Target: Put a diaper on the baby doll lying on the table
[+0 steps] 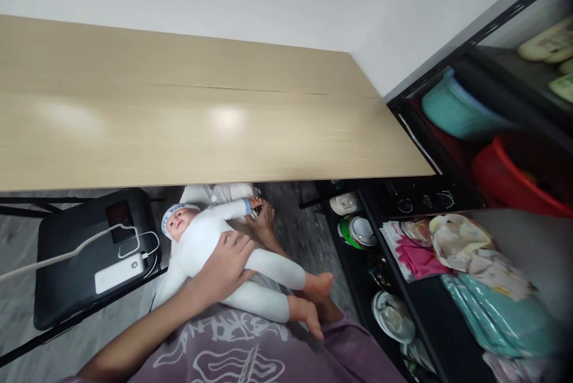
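Observation:
A baby doll (208, 243) in a white suit and a white cap with blue lettering lies face up across my lap, its bare feet pointing right. My left hand (230, 261) is wrapped over the doll's hip and upper leg, fingers bent against the white cloth. Beyond the doll, my right hand (264, 216) is closed beside the doll's blue-cuffed hand, with something small and dark at its fingers that I cannot make out. Whitish material (228, 193) lies behind the doll, partly hidden under the table edge.
A wooden table (268, 132) spans the front, above my lap. On the left, a black stool seat (67, 263) bears a white power bank (119, 274) with cables. Black shelves on the right hold a teal basin (461, 108), a red basin (514, 174) and packed goods.

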`<move>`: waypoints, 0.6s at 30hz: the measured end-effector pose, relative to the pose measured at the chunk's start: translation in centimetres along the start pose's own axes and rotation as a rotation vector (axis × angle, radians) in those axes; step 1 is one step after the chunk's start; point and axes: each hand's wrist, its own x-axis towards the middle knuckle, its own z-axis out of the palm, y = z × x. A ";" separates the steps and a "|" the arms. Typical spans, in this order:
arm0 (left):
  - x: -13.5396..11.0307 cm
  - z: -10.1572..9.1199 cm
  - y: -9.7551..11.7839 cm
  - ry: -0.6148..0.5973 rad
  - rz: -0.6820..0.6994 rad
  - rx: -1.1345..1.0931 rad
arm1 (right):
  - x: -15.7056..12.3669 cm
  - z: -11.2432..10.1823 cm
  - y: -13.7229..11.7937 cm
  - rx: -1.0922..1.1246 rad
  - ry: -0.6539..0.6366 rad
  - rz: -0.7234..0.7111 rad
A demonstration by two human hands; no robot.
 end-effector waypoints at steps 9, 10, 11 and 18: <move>-0.2 0.1 -0.1 0.015 -0.016 0.042 | 2.5 1.5 -2.0 0.001 -0.162 -0.151; -0.2 0.1 -0.1 0.014 -0.017 0.051 | 3.2 1.7 -2.2 0.006 -0.166 -0.143; -0.2 0.1 -0.2 0.014 -0.020 0.058 | 3.8 1.7 -2.2 0.014 -0.172 -0.137; -0.1 0.1 -0.5 0.016 -0.043 0.052 | 6.7 1.1 -1.3 0.125 -0.223 -0.185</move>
